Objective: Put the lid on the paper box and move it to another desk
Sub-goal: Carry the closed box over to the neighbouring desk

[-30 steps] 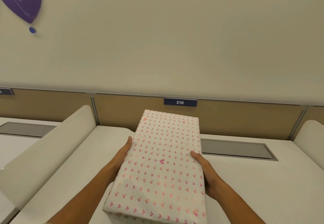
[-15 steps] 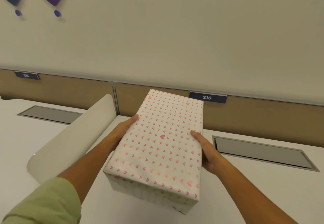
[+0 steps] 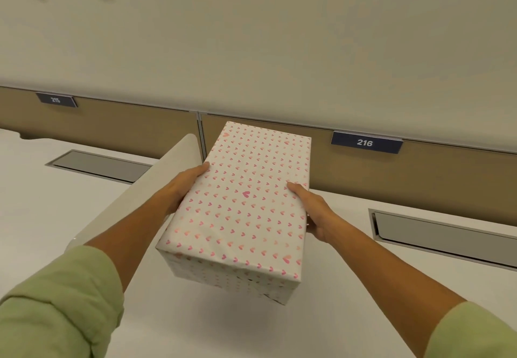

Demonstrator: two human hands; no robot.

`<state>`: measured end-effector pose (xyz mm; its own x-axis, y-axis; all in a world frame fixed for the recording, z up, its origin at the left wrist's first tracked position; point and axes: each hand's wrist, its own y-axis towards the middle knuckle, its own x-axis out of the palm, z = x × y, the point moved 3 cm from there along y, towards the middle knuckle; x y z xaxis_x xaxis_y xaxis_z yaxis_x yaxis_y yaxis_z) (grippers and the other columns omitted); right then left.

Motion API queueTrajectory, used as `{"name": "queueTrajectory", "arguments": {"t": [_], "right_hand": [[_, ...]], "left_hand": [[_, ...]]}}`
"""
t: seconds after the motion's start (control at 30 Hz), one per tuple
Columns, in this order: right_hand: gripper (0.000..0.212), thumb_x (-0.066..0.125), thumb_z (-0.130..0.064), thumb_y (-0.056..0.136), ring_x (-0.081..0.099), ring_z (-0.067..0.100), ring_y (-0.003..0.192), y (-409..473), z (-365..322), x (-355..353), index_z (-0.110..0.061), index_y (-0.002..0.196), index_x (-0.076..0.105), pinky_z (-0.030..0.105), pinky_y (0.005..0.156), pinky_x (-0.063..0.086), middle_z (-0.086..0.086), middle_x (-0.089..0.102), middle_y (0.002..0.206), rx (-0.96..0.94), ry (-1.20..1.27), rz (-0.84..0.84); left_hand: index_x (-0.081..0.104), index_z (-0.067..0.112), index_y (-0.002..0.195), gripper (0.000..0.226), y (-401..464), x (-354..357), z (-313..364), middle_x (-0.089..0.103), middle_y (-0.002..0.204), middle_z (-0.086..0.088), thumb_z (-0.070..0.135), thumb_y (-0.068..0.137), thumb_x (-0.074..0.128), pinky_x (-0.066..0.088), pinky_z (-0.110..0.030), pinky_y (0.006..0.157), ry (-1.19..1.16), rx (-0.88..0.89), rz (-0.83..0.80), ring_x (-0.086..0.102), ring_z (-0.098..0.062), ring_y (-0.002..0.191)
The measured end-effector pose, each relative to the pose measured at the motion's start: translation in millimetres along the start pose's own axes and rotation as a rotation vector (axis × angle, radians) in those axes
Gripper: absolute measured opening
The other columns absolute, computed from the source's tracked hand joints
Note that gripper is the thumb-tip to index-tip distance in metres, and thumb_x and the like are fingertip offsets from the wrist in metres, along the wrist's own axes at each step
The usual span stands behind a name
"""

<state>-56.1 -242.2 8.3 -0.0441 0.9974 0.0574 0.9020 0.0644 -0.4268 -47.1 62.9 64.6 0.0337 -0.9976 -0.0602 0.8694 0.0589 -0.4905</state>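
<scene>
The paper box (image 3: 243, 206) is white with small pink hearts, and its lid is on. I hold it lengthwise in the air above a white desk (image 3: 349, 287); a shadow lies beneath it. My left hand (image 3: 181, 187) presses against its left side, fingers under the edge. My right hand (image 3: 310, 212) grips its right side, thumb on the lid's edge. Both arms wear rolled-up green sleeves.
A rounded white divider (image 3: 134, 198) separates this desk from the desk on the left (image 3: 36, 203). Each desk has a grey cable hatch (image 3: 444, 234) (image 3: 98, 164). Behind stands a tan panel with number plates 216 (image 3: 365, 142) and 215 (image 3: 56, 100), and a cream wall above.
The view has swung left, bringing the divider and the left desk with plate 215 into sight. The box has stayed in both hands and has drifted left, toward the divider.
</scene>
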Motion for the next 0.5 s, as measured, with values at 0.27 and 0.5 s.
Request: {"name": "queueTrajectory", "arguments": {"t": [0.27, 0.5], "right_hand": [[0.055, 0.07, -0.061, 0.08, 0.074, 0.026, 0.098, 42.8, 14.0, 38.5, -0.024, 0.118, 0.06, 0.049, 0.085, 0.058, 0.002, 0.079, 0.102, 0.021, 0.004, -0.018], [0.07, 0.074, -0.061, 0.074, 0.069, 0.027, 0.107, 78.4, 17.1, 76.5, -0.027, 0.131, 0.052, 0.057, 0.095, 0.053, 0.002, 0.073, 0.116, 0.023, 0.017, -0.041]], "left_hand": [[0.06, 0.023, 0.111, 0.042, 52.0, -39.2, -4.1, 0.074, 0.104, -0.008, 0.058, 0.089, 0.05, 0.057, -0.041, 0.068, 0.106, -0.088, 0.046, 0.073, -0.03, 0.089], [0.06, 0.02, 0.11, 0.042, 90.8, -71.0, -2.1, 0.075, 0.096, -0.008, 0.055, 0.091, 0.048, 0.055, -0.041, 0.064, 0.186, -0.113, 0.122, 0.074, -0.03, 0.081]]}}
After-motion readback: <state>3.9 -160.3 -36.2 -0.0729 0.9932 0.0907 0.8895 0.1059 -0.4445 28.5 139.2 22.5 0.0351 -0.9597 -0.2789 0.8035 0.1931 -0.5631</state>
